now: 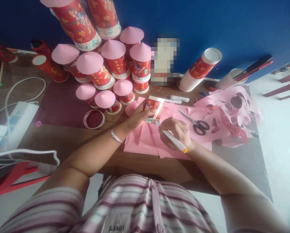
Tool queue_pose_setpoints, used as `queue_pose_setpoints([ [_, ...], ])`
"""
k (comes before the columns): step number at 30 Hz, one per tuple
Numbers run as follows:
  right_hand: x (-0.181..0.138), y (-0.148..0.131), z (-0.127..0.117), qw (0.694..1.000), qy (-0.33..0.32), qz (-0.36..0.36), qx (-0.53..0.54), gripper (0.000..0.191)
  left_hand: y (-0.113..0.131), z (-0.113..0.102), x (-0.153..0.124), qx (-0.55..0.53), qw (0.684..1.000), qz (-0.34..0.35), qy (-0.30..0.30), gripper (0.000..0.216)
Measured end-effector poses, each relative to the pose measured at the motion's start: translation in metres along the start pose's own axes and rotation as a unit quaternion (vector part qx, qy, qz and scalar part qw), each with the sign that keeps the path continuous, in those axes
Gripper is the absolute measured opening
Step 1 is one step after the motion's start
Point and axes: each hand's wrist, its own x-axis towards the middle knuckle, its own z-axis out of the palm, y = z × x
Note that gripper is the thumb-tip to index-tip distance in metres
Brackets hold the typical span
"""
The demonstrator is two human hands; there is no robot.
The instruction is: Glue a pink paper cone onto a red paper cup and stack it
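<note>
My left hand [138, 115] is wrapped around a red and white paper cup [155, 105] decorated with drawings, tilted above the pink sheets. In my right hand [175, 132] is a marker [175, 140] with a white barrel and an orange-yellow end. Its tip points at the cup's lower rim, where green marks show; whether it touches I cannot tell. Pink paper [145, 140] lies under both hands. To the right of my right hand rest scissors [198, 125] with dark handles, partly opened on the pink paper.
Several red cups with pink cone tops [115, 51] stand at the back left. Cut pink scraps [232, 116] lie to the right. A cup stack [200, 69], a pen holder [229, 79], a glue stick [180, 98] and a round lid [93, 119] are around. White cables [25, 79] run at left.
</note>
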Motion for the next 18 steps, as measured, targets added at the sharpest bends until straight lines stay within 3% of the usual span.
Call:
queue_pose_setpoints([
  [18,-0.0033,0.0018,0.0015,1.000,-0.001,-0.011,-0.012,0.031,-0.0017,-0.0006,0.0004,-0.007,1.000,-0.001,0.002,0.039],
])
